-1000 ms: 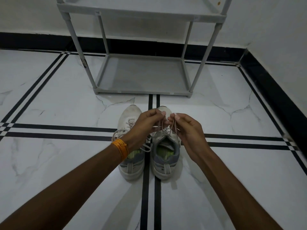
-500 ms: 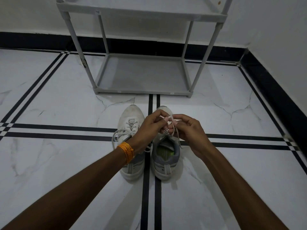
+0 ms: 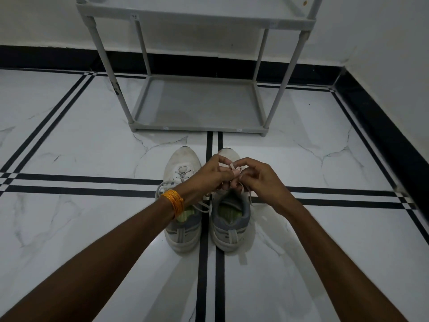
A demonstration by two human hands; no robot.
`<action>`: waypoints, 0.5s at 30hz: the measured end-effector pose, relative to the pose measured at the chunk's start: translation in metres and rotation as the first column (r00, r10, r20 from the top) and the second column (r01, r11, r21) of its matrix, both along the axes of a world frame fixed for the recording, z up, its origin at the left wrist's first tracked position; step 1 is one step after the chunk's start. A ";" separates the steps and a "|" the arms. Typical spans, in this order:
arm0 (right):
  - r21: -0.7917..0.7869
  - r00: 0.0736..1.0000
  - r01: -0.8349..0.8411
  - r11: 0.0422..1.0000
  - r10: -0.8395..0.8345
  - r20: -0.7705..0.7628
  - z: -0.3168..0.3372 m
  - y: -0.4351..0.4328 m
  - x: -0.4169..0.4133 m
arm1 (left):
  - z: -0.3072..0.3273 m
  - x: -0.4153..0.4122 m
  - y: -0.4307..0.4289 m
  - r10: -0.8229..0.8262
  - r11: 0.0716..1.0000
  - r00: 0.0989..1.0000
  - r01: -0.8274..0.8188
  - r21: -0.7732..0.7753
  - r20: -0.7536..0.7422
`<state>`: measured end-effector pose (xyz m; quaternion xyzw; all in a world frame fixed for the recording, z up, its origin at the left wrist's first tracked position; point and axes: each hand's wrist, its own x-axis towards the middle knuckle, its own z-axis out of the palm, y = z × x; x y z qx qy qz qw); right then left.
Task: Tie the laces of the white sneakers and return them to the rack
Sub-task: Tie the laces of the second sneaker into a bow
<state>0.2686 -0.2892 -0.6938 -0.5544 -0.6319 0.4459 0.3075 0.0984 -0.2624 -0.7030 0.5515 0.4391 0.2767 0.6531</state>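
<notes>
Two white sneakers stand side by side on the floor, heels toward me. The left sneaker [image 3: 182, 163] has loose laces trailing off its left side. Over the right sneaker [image 3: 229, 219], my left hand [image 3: 209, 176] and my right hand [image 3: 261, 180] meet, both pinching its pale laces [image 3: 234, 169] above the tongue. The hands hide most of that shoe's lacing. An orange thread band circles my left wrist. The grey rack [image 3: 197, 130] stands just beyond the shoes, its bottom shelf bare.
White marble floor [image 3: 69, 228] with black inlay lines runs all around. A white wall with black skirting [image 3: 383, 126] closes in on the right and behind the rack. The rack's upper shelf [image 3: 197, 19] crosses the top of the view.
Both hands have shifted slightly forward over the right sneaker and reworked the lace; my right fingers now arch above the lace loop, and my left hand has turned inward.
</notes>
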 end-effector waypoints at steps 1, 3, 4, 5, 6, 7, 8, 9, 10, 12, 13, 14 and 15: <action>0.052 0.995 -0.046 0.998 0.041 0.093 0.001 0.001 0.001 | 0.001 -0.002 0.002 -0.069 0.998 0.998 0.069 -0.014 -0.001; 0.105 0.968 -0.125 0.987 0.098 0.230 0.004 0.001 -0.001 | -0.002 -0.004 0.006 -0.156 0.987 0.987 0.157 -0.032 0.026; 0.119 0.960 -0.143 0.983 0.108 0.259 0.006 0.001 -0.002 | -0.003 -0.004 0.006 -0.135 0.988 0.990 0.138 -0.063 0.051; 0.132 0.955 -0.150 0.980 0.109 0.276 0.007 0.001 -0.003 | -0.004 -0.003 0.006 -0.085 0.991 0.993 0.092 -0.097 0.077; 0.142 0.953 -0.149 0.979 0.104 0.284 0.008 0.001 -0.004 | -0.005 -0.002 0.005 -0.035 0.992 0.995 0.046 -0.114 0.098; 0.147 0.955 -0.144 0.979 0.098 0.280 0.008 0.002 -0.004 | -0.005 0.000 0.003 0.000 0.993 0.994 0.012 -0.114 0.108; 0.150 0.960 -0.136 0.979 0.093 0.265 0.007 0.001 -0.003 | -0.005 0.002 0.002 0.030 0.995 0.994 -0.019 -0.103 0.103; 0.153 0.967 -0.126 0.980 0.087 0.241 0.006 0.000 -0.003 | -0.004 0.004 0.001 0.062 0.995 0.994 -0.054 -0.080 0.094; 0.157 0.974 -0.112 0.981 0.077 0.212 0.004 -0.003 -0.003 | -0.004 0.007 -0.001 0.101 0.994 0.992 -0.098 -0.048 0.077; 0.161 0.988 -0.061 0.985 0.037 0.147 0.000 -0.009 -0.005 | -0.005 0.010 -0.003 0.190 0.981 0.981 -0.191 0.034 0.038; 0.158 0.992 -0.022 0.987 0.002 0.123 -0.001 -0.012 -0.006 | -0.008 0.010 -0.004 0.227 0.970 0.974 -0.227 0.085 0.014; 0.155 0.993 0.019 0.988 -0.037 0.111 -0.002 -0.014 -0.006 | -0.010 0.010 -0.006 0.259 0.957 0.966 -0.255 0.135 -0.017; 0.157 0.991 0.048 0.986 -0.066 0.113 -0.004 -0.014 -0.007 | -0.013 0.009 -0.007 0.286 0.945 0.957 -0.274 0.179 -0.046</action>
